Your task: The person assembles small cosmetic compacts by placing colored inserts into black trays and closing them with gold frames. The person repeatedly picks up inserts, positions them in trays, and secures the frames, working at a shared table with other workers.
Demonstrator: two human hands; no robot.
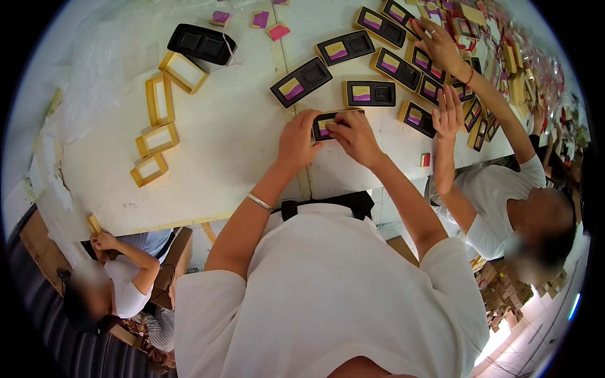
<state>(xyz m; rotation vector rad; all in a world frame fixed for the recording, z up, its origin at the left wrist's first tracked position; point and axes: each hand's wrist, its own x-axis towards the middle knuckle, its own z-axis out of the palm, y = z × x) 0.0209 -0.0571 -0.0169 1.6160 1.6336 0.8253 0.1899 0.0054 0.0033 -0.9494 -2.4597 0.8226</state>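
At the table's near middle, a shallow gold box with a black insert (pixel 319 119) lies between my hands. My left hand (pixel 295 143) grips its left end, fingers behind and thumb in front. My right hand (pixel 358 136) bends over the right part, thumb and fingertips closed on a small purple-and-gold box (pixel 324 130) in the insert; my fingers partly hide it. Just beyond lie similar filled boxes, one straight ahead to the right (pixel 369 94) and another tilted to the left (pixel 301 82). Each shows a purple-and-gold piece in its left compartment and a bare black right compartment.
Several empty gold frames (pixel 160 101) and a stack of black trays (pixel 201 44) sit at left. On the right, a co-worker's hands (pixel 448 112) reach among more filled boxes. Another person's hands (pixel 104 240) hold a gold piece at the left table edge.
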